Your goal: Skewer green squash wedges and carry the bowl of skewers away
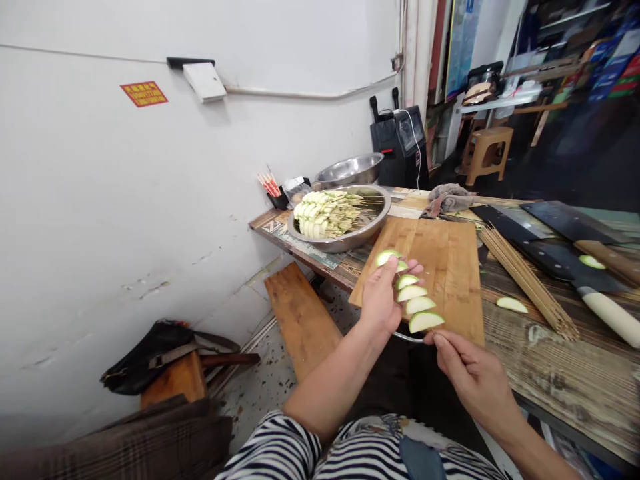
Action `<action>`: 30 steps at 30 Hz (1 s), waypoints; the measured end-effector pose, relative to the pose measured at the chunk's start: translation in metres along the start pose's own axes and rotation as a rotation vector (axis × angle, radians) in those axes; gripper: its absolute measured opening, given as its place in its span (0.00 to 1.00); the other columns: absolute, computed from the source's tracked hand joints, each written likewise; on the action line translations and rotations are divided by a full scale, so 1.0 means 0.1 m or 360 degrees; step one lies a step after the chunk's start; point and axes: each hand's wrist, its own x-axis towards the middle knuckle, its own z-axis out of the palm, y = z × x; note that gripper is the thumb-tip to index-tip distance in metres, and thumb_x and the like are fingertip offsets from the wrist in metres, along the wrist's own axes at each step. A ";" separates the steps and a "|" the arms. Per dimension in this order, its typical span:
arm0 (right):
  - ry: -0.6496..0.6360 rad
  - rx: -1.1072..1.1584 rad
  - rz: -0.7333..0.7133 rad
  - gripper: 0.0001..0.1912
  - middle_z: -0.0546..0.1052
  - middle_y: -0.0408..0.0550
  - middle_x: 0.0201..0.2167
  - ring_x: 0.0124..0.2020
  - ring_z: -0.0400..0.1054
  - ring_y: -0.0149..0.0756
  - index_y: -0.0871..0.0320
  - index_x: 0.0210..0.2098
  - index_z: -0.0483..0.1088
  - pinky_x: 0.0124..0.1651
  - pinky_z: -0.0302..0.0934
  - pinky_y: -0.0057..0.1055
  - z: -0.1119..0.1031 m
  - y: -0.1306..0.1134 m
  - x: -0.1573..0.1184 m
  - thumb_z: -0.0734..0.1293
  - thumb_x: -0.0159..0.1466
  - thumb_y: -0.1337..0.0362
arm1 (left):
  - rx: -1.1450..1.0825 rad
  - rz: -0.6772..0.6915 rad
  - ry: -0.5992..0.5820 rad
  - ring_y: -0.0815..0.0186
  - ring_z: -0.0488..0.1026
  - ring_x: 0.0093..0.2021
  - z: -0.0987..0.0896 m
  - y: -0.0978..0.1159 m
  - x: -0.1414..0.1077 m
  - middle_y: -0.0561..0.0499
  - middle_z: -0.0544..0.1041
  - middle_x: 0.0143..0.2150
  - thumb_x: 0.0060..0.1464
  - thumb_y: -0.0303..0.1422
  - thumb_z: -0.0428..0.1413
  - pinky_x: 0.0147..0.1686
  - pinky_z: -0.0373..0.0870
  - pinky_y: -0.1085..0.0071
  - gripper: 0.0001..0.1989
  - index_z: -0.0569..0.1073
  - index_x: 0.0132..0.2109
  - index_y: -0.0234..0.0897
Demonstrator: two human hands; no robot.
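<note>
Several pale half-moon vegetable slices with green rind sit in a row on a skewer [420,305], held over the near edge of the wooden cutting board [450,267]. My left hand [381,297] is closed around the slices at the far end, thumb on top. Pinched between the thumb and fingers of my right hand [467,367] is the near end of the skewer, just below the last slice. Beyond the board, a steel basin [377,212] holds a heap of skewered slices [325,213].
Bare skewers [530,283] lie in a bundle right of the board, near a loose slice [512,305] and several cleavers [575,260]. A grey cloth [449,199] and a second basin [350,170] are at the back. A bench [303,320] stands below left.
</note>
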 end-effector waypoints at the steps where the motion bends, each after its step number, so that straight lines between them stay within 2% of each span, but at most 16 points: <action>1: -0.0015 0.0010 0.0007 0.17 0.62 0.38 0.16 0.17 0.58 0.26 0.62 0.34 0.73 0.20 0.54 0.22 0.01 0.01 -0.01 0.60 0.66 0.55 | -0.0015 0.0010 0.0026 0.62 0.77 0.37 0.01 0.01 0.00 0.44 0.78 0.36 0.57 0.36 0.57 0.38 0.74 0.66 0.11 0.73 0.38 0.30; 4: -0.0030 0.0027 0.0025 0.17 0.61 0.38 0.15 0.16 0.57 0.26 0.62 0.34 0.72 0.20 0.54 0.22 0.03 0.02 -0.03 0.60 0.67 0.55 | -0.0046 -0.0001 0.0063 0.63 0.77 0.36 0.02 0.00 0.00 0.44 0.78 0.35 0.58 0.33 0.55 0.39 0.74 0.65 0.09 0.73 0.36 0.29; 8: -0.0005 0.0028 0.0015 0.17 0.62 0.38 0.15 0.16 0.58 0.26 0.61 0.33 0.72 0.20 0.54 0.22 0.06 0.00 -0.02 0.60 0.66 0.55 | -0.0063 -0.0013 0.0020 0.64 0.77 0.36 0.03 -0.06 -0.02 0.45 0.78 0.35 0.58 0.32 0.55 0.39 0.74 0.66 0.08 0.73 0.36 0.29; 11: 0.0027 -0.0001 0.0000 0.16 0.64 0.39 0.15 0.17 0.59 0.27 0.61 0.32 0.72 0.20 0.56 0.22 0.03 -0.03 0.01 0.60 0.66 0.55 | -0.0029 -0.0043 -0.0003 0.62 0.77 0.39 0.04 -0.07 -0.03 0.44 0.78 0.37 0.58 0.33 0.55 0.41 0.74 0.65 0.08 0.73 0.38 0.30; 14: 0.0041 -0.0022 -0.0006 0.16 0.64 0.40 0.15 0.16 0.59 0.28 0.60 0.31 0.71 0.19 0.56 0.23 -0.03 -0.03 0.03 0.61 0.65 0.55 | -0.0001 -0.0159 -0.0058 0.58 0.78 0.41 0.00 -0.01 -0.02 0.42 0.79 0.38 0.59 0.43 0.54 0.41 0.74 0.64 0.17 0.73 0.41 0.31; 17: -0.0019 -0.0038 -0.0022 0.16 0.64 0.39 0.14 0.16 0.59 0.28 0.60 0.32 0.72 0.19 0.56 0.23 -0.08 -0.01 0.03 0.60 0.65 0.55 | -0.0015 -0.0043 -0.0046 0.58 0.78 0.41 -0.07 0.08 0.04 0.41 0.79 0.37 0.58 0.51 0.52 0.38 0.75 0.67 0.24 0.73 0.41 0.31; 20: -0.0068 -0.0045 -0.0036 0.17 0.64 0.39 0.15 0.16 0.60 0.27 0.61 0.33 0.72 0.20 0.57 0.23 -0.12 0.00 0.02 0.59 0.66 0.56 | 0.0068 0.0137 -0.0044 0.60 0.78 0.38 -0.13 0.16 0.09 0.42 0.79 0.36 0.56 0.44 0.57 0.35 0.74 0.70 0.19 0.73 0.43 0.31; 23: -0.0076 -0.0055 -0.0036 0.17 0.64 0.39 0.14 0.16 0.60 0.27 0.61 0.33 0.73 0.20 0.57 0.23 -0.13 0.00 0.00 0.59 0.66 0.55 | 0.0168 0.0126 -0.0070 0.60 0.79 0.36 -0.15 0.20 0.11 0.40 0.79 0.35 0.55 0.39 0.59 0.33 0.74 0.71 0.14 0.73 0.39 0.28; 30: -0.0089 -0.0063 -0.0031 0.17 0.64 0.39 0.14 0.15 0.60 0.27 0.61 0.33 0.73 0.19 0.56 0.22 -0.15 -0.02 -0.01 0.60 0.66 0.54 | 0.0197 0.0091 -0.0052 0.58 0.79 0.37 -0.10 0.21 0.08 0.37 0.80 0.36 0.54 0.36 0.59 0.36 0.74 0.68 0.12 0.73 0.35 0.28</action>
